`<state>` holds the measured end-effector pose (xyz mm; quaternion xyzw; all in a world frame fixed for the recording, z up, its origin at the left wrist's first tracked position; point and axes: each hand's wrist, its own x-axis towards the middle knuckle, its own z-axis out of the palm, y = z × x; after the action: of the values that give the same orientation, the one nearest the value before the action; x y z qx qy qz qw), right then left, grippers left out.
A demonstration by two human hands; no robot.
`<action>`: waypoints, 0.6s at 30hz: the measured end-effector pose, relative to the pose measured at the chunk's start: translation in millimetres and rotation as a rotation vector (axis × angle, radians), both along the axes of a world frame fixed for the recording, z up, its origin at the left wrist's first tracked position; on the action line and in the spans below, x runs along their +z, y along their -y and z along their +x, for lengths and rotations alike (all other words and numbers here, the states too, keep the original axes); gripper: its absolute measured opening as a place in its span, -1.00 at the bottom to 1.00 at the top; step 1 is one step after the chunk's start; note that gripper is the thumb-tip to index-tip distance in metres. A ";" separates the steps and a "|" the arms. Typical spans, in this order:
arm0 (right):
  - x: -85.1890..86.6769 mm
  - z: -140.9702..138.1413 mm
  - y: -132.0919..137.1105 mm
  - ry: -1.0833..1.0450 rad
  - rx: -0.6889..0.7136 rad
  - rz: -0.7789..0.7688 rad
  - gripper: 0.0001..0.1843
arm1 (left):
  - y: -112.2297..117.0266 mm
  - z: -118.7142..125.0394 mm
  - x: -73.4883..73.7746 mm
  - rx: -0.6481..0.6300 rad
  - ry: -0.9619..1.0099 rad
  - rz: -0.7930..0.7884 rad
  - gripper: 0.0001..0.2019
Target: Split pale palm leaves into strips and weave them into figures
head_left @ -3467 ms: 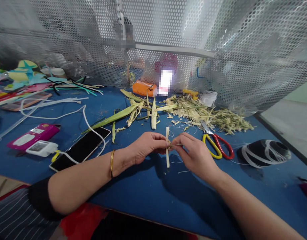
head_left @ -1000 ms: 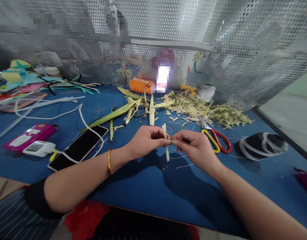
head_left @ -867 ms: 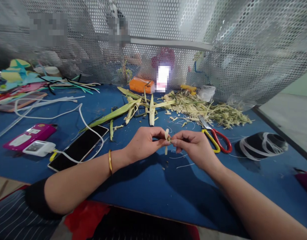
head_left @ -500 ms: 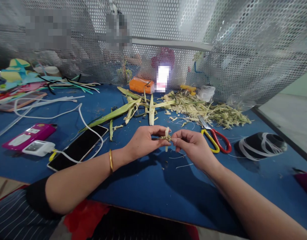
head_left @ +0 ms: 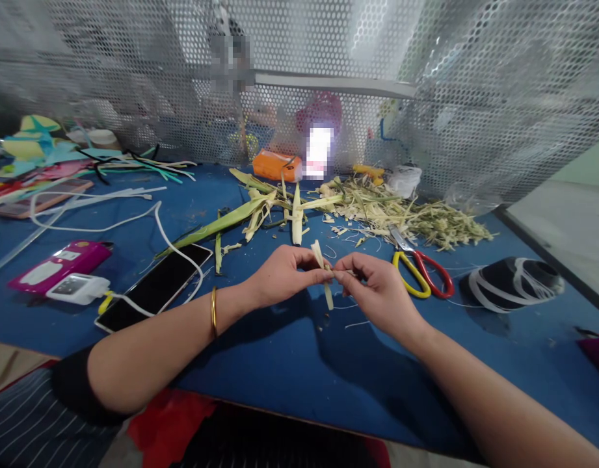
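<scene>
My left hand (head_left: 285, 275) is closed in a pinch on a pale plant strip (head_left: 317, 252), over the middle of the blue table (head_left: 289, 370). The strip sticks up above the fingers and its other end hangs below them. Fingertip to fingertip with it, my right hand (head_left: 380, 292) pinches a thin twisted end of the same piece. The fingers hide the spot where the parts cross. Just beyond my right hand lie scissors (head_left: 432, 273) with one yellow and one red handle. Green-and-cream leaf pieces (head_left: 221, 224) lie past my left hand.
A heap of plant shreds (head_left: 377, 205) lies at the back, near an orange packet (head_left: 276, 166). A black phone (head_left: 155, 286), a white cable (head_left: 159, 218) and a purple device (head_left: 60, 265) are on the left. A dark spool (head_left: 514, 284) wound with white ribbon is at right.
The pale strip now leans left and shows more length above and below the fingers. Both hands stay almost in place, with the right fingertips closer to the left ones.
</scene>
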<state>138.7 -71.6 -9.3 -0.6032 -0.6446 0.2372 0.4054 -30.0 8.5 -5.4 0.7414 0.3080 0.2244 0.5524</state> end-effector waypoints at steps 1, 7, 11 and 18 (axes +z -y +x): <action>0.4 0.4 0.1 0.027 -0.004 0.025 -0.83 | 0.1 -0.3 1.3 -0.005 -0.012 0.004 -0.80; 3.4 4.0 0.6 0.145 0.041 0.169 -0.86 | 1.4 -0.7 2.4 0.001 -0.057 0.148 -0.82; 4.3 6.3 -0.1 0.284 0.093 0.195 -0.82 | 2.1 0.0 1.6 0.003 -0.056 0.164 -0.84; 5.0 8.9 -3.1 0.348 0.145 0.166 -0.73 | 0.7 -1.2 2.4 -0.024 -0.057 0.188 -0.80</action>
<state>147.6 -68.4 -4.3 -0.5518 -0.7640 0.1039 0.3180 -31.2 7.8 -2.9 0.7998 0.2922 0.2246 0.4738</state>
